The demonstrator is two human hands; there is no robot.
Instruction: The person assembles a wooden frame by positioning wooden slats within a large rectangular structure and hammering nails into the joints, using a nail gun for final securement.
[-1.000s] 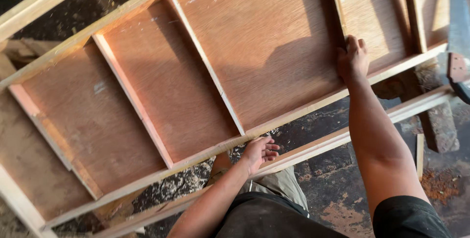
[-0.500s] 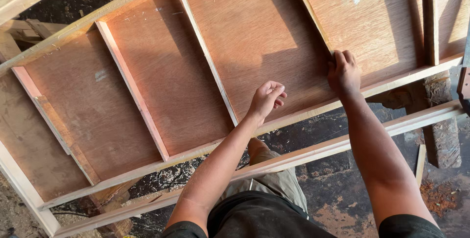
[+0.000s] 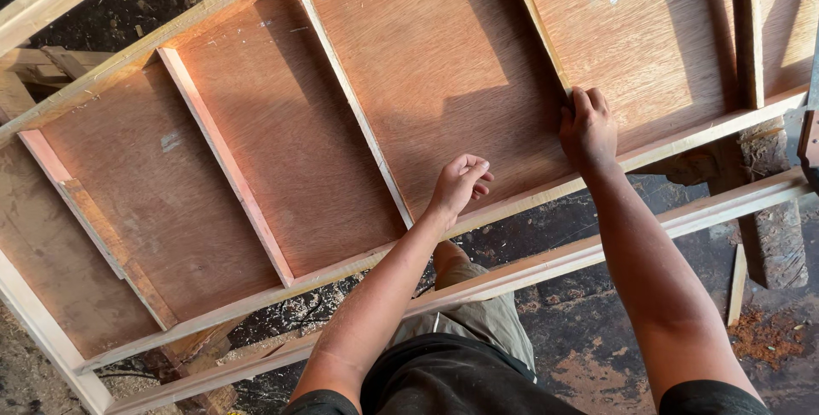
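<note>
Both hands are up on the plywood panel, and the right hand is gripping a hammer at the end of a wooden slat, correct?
Not quite. In the head view the right hand holds no hammer; its bare fingers rest at the end of the wooden slat. The left hand is over the plywood panel as you said.

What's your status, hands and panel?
Left hand loosely curled over the reddish-brown plywood panel. Right hand flat at the end of a pale wooden cross slat. Nothing between the hands.
</note>
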